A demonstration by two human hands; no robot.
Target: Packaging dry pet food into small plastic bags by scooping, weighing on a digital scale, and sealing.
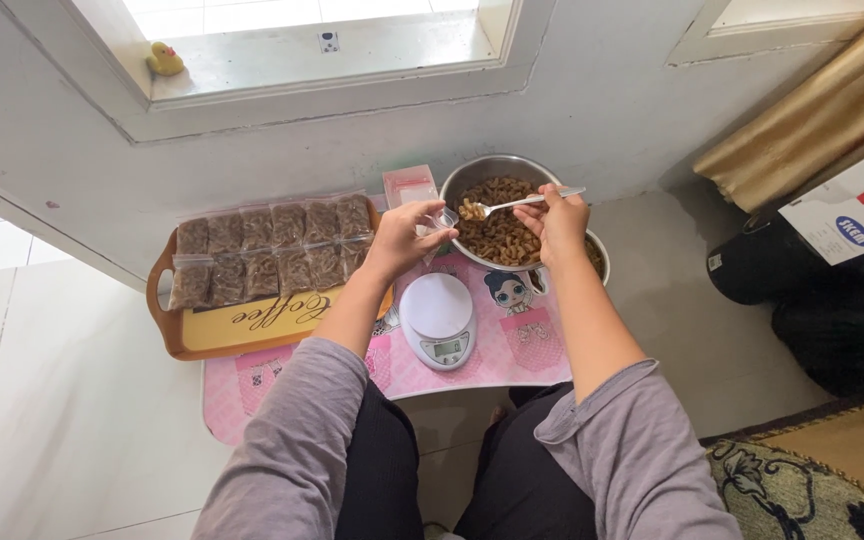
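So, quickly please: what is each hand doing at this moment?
Left hand: closed on a small clear bag, held at the bowl.
Right hand: closed on a spoon carrying brown snack pieces.

Bright window (312,40) daylight, sharp, wide-angle edges.

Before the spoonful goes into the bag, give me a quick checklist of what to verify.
1. Spoon loaded with snack pieces, held in right hand: ok.
2. Small clear bag held by left hand: ok.
3. Bag mouth open to the spoon: cannot tell.
4. Spoon over the metal bowl, so spills fall back: ok.
5. White scale platform free: ok.
6. Scale reading: cannot tell.
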